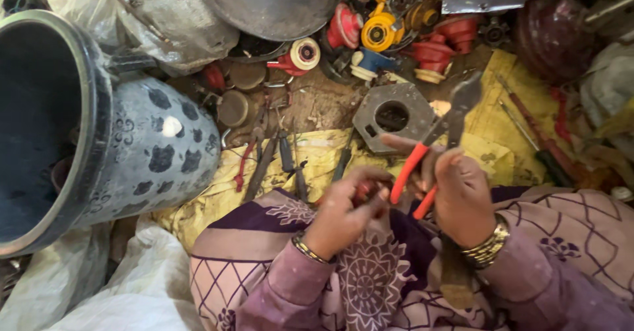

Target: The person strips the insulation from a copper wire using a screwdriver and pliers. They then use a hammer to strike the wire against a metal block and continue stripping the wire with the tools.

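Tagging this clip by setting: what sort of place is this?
Likely a floor-level repair or scrap-sorting spot, not a factory bench. The right hand holds orange-handled pliers; the left hand holds a small reddish part. Loose hand tools lie on a yellow cloth, beside a heap of red and yellow parts.

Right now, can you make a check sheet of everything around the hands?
Surface: yellow cloth on a dirty floor.
Job's things: pliers with orange handles; small red part.
Clutter: hex plate, spare tools, red and yellow caps, screwdriver.
Grippers: right hand holds the pliers, jaws pointing away; left hand holds the part.
Cables: nothing seen.
Surroundings: spotted pot on its side, metal pan, white bags.
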